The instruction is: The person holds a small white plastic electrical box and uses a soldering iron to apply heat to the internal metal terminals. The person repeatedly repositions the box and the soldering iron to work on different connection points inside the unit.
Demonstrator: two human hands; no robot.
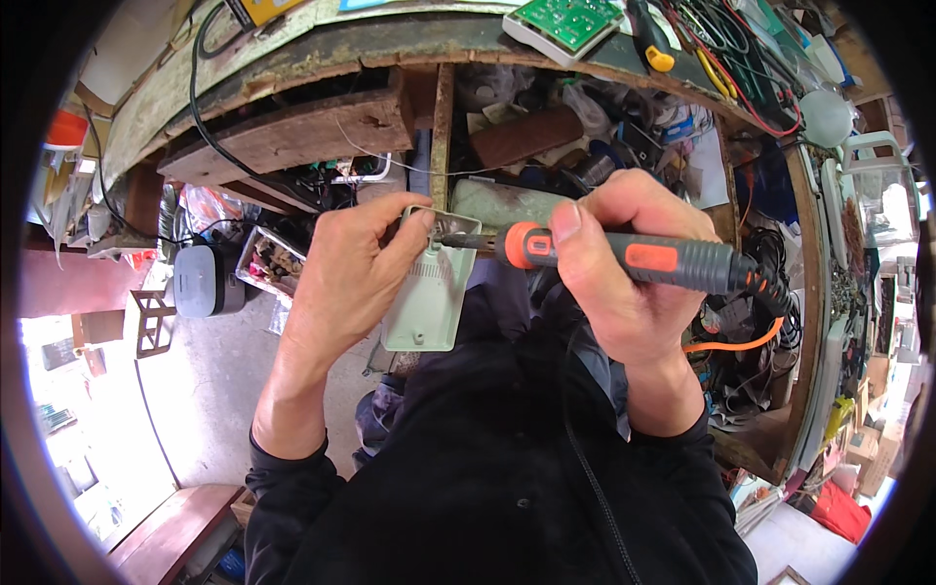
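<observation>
My left hand is closed on the upper left edge of a pale green plastic housing, a shallow open tray with vent slots and a screw post near its lower end. In my right hand is a thick black-and-orange soldering iron, gripped along its handle with the thumb on top. Its dark tip reaches leftward into the upper part of the housing, close to my left thumb. Whether the tip touches the plastic, I cannot tell.
Ahead runs a worn workbench edge. On it lie a green circuit board and a yellow-and-black screwdriver, with pliers and wires to the right. Cluttered shelves sit below. An orange cord hangs on the right; a grey case stands left.
</observation>
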